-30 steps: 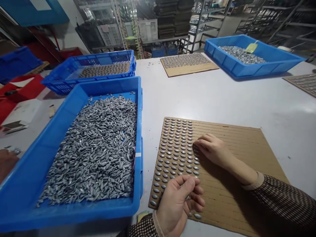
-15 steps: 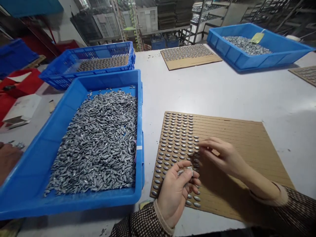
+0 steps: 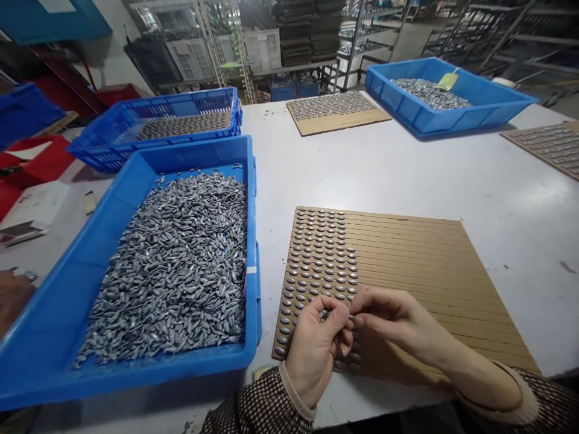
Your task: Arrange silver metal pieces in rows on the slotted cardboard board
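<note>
A brown slotted cardboard sheet (image 3: 407, 265) lies on the white table, its left columns filled with small oval metal pieces (image 3: 321, 259). Over its near left corner, my left hand (image 3: 316, 349) is curled shut around a few of the metal pieces. My right hand (image 3: 393, 322) meets it, thumb and fingers pinched at a piece held at my left fingertips. A big blue tray (image 3: 136, 374) heaped with the same grey metal pieces (image 3: 176, 265) sits directly to the left.
A blue basket (image 3: 154, 129) holding a filled sheet stands behind the tray. Another part-filled cardboard sheet (image 3: 337, 111) and a second blue tray (image 3: 452, 99) of pieces sit at the far side. A further sheet (image 3: 547, 144) lies at right. Another person's hand (image 3: 13, 295) shows at left.
My right hand left the sheet's rows and drew back to meet my left hand, pinching a piece there. The view shifted slightly.
</note>
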The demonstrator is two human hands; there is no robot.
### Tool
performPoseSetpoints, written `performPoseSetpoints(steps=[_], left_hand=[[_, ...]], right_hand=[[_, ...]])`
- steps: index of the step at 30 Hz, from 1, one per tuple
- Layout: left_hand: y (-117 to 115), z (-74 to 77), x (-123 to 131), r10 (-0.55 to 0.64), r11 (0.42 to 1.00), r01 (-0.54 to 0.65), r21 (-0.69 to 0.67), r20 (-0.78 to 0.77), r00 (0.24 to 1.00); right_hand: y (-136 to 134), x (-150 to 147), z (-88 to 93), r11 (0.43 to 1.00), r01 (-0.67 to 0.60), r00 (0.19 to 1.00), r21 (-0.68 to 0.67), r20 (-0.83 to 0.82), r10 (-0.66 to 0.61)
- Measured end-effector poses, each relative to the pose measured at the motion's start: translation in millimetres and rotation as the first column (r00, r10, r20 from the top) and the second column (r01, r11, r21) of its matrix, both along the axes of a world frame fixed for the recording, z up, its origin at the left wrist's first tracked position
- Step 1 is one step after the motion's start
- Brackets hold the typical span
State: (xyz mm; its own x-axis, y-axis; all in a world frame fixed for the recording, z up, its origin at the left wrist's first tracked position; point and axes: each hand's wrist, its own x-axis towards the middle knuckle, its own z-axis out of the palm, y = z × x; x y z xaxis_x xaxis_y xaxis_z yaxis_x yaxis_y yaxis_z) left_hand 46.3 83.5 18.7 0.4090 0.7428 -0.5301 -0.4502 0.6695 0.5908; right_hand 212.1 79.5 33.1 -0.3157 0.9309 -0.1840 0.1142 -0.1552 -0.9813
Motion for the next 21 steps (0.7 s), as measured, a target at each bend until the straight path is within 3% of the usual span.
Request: performPoseSetpoints(steps=[3, 5, 8, 10, 13, 21], left_hand=[[1, 1.8, 1, 0.04, 0.999, -0.039, -0.033, 0.011, 0.999], [2, 3.8, 1, 0.104, 0.991, -0.103, -0.08, 0.01, 0.995], [4, 7.6, 0, 0.152, 0.977, -0.151, -0.149, -0.002, 0.988], [5, 9.8, -1, 0.129, 0.975, -0.129, -0.179, -0.01, 0.992], [6, 11.5, -2, 0.099, 0.973, -0.102, -0.209, -0.024, 0.995], [5, 10.0, -1, 0.071, 0.977, -0.07, -0.203, -0.002, 0.997]], right_hand=[[3, 5, -2.8, 0.992, -0.013, 0.998, 0.128, 0.055, 0.006], [15, 15, -10.0, 0.952, 0.025, 0.979, 0.305, 0.184, -0.084], [46, 36, -29.1, 0.816, 0.071, 0.868, 0.573, 0.367, -0.333], [69, 47, -44.1, 0.72, 0.011, 0.783, 0.694, 0.441, -0.438], [95, 57, -62.3, 0.644, -0.16, 0.711, 0.748, 0.54, -0.451], [105, 63, -69.6, 0.632, -0.319, 0.68, 0.706, 0.636, -0.366]])
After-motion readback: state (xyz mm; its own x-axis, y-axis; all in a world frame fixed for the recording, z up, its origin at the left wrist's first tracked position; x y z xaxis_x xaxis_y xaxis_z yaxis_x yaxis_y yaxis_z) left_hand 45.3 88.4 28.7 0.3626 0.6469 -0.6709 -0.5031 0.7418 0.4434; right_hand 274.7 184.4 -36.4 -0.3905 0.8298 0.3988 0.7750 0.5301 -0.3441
